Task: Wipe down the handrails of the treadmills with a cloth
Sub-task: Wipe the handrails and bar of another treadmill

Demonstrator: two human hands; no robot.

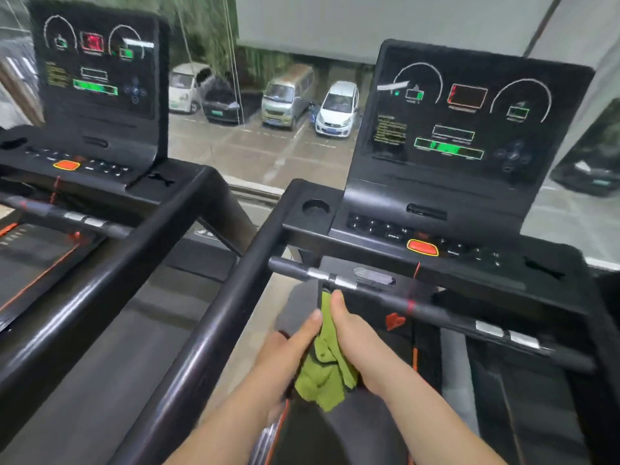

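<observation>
Two treadmills stand side by side facing a window [268, 135]. The left console [97, 72] and right console [469, 129] each rise behind a button panel. Between the machines run two side rails, left [110, 280] and right [214, 330]. A crossbar [419, 308] lies before the right console. Cars [337, 109] are parked beyond the window.

I see my left hand [288, 347] and right hand [355, 344] gripping a green cloth [327, 370] together, just beside the right treadmill's side handrail [214, 330].

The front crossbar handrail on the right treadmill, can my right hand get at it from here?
Probably yes. The right hand sits just below the crossbar handrail, gripping the green cloth with the left hand, and nothing lies between.
</observation>
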